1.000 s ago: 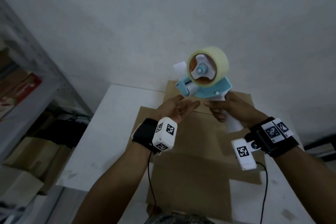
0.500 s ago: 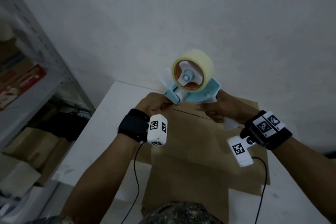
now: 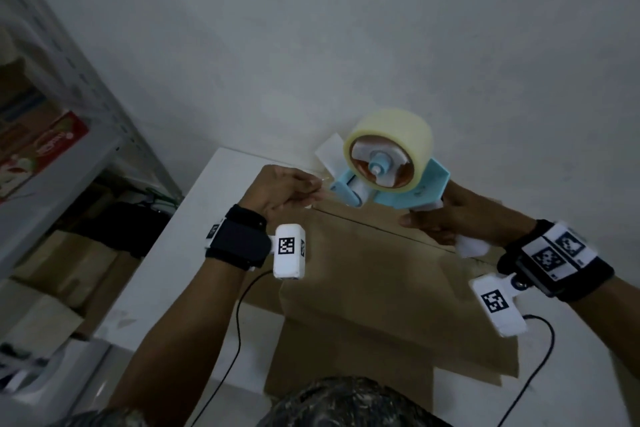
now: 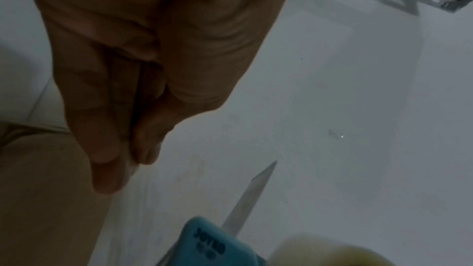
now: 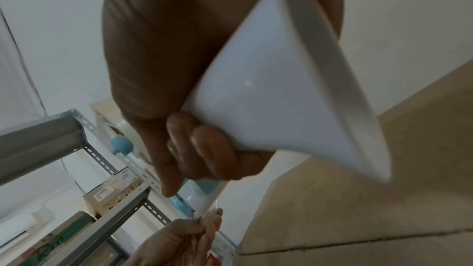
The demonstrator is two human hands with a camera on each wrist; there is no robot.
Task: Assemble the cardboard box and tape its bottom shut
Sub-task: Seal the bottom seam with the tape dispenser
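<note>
A brown cardboard box stands on the white table with its bottom flaps folded shut, the seam running across its top. My right hand grips the white handle of a blue tape dispenser carrying a roll of clear tape, held above the box's far edge. My left hand pinches the loose end of the tape just left of the dispenser's roller, thumb pressed against fingers.
A grey metal shelf with boxes stands at the left, more cartons on the floor beneath it. A white wall rises right behind the table. Wrist-camera cables hang over the box's near side.
The left hand went from open under the dispenser to pinching the tape end at its front. Both hands and the dispenser sank toward the box's far edge.
</note>
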